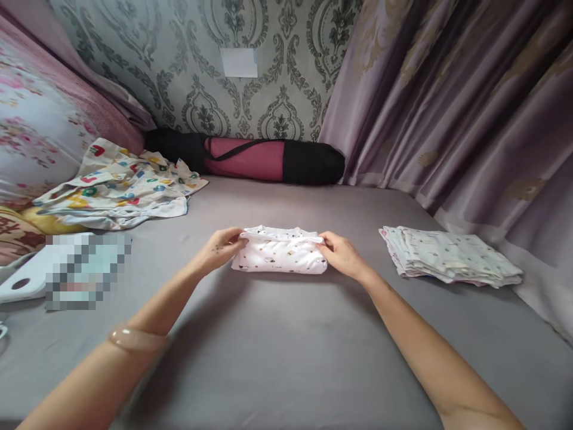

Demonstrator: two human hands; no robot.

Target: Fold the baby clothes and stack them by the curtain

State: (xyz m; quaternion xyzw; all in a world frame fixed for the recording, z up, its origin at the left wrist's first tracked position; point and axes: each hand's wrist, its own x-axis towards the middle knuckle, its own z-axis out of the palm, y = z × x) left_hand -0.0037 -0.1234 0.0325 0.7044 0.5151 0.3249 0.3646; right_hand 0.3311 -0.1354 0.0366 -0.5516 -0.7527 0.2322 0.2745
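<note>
Nothing is reading clearly: a character is showing on the tan-and-brown fabric (18, 237), unclear; tiny lettering-like marks are blurring on the folded printed cloth (280, 254).

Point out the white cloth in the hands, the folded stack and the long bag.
White cloth (280, 254), head view: middle of its front face.
Folded stack (450, 251), head view: its top layer.
Long bag (257, 164), head view: its red section.

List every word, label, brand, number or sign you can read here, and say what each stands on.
None can be read with certainty.
Yellow-and-brown cushion, left edge: a dark mark like a written character, too partial to quote surely.
Folded white cloth, centre: tiny marks near its lower edge, too small to read.
Pale flat item, left: pixelated, so any print is unreadable.
</note>
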